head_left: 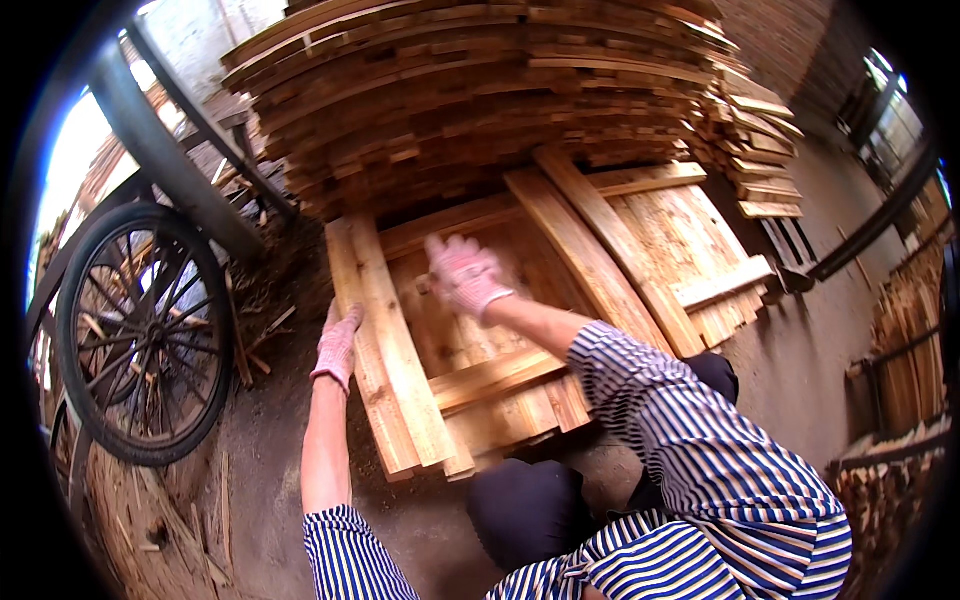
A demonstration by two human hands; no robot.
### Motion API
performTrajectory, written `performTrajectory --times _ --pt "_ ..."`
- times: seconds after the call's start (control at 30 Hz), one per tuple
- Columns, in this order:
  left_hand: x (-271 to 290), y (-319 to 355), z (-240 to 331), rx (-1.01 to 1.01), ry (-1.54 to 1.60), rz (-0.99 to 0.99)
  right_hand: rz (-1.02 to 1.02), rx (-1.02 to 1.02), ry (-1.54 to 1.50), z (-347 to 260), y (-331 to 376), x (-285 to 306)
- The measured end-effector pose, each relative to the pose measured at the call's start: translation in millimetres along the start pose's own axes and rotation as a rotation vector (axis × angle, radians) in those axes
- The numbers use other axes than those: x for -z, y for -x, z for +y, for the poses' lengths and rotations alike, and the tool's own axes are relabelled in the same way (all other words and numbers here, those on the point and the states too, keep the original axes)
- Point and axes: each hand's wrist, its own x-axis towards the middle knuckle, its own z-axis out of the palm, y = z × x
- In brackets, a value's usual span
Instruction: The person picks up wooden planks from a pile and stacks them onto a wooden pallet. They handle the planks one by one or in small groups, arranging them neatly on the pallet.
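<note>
Two boards (393, 340) lie side by side before the left end of the stack (480, 100), running out from it. The left hand (338, 345) (in a pinkish knit glove, like the other) rests along their outer edge, probably to steady them or keep them in line; whether it is closed on the wood, I cannot tell. The right hand (468, 272), blurred, is open and seems to hold nothing; it is over the planks (700, 230) before the stack's middle, touching or not, I cannot say. A second pair of boards (619, 250) slants out before the stack's right half. Crosspieces (725, 283) span the planks roughly along the stack's length, apparently so the boards have something to lie across.

The boards look straight, flat and pale yellow, with brown grain and darker streaks; the planks are rougher and blotchier, their ends uneven. Left of the stack stands a spoked wheel (150, 335).
</note>
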Motion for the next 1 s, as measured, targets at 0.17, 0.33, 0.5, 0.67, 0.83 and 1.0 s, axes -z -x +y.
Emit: performTrajectory --times 0.17,0.33,0.5,0.67,0.83,1.0 --pt "-15.1 -4.3 4.1 0.115 0.033 -0.020 0.051 -0.387 0.566 154.9 47.1 29.7" --pt "-21.6 -11.8 0.0 0.118 0.030 -0.025 0.140 -0.456 0.602 158.5 43.7 22.3" --pt "-13.6 -2.9 -4.5 0.079 -0.015 -0.011 -0.236 -0.260 0.220 77.8 69.8 26.7" --pt "-7.7 -0.4 5.8 0.027 0.008 -0.011 -0.197 -0.388 -0.106 79.0 80.4 26.8" --pt "-12.5 11.0 13.3 0.090 -0.001 -0.002 -0.212 -0.368 -0.017 99.4 61.6 62.8" --pt "-18.4 5.5 15.3 0.082 -0.022 0.006 -0.131 -0.663 0.034 224.8 51.4 102.2"
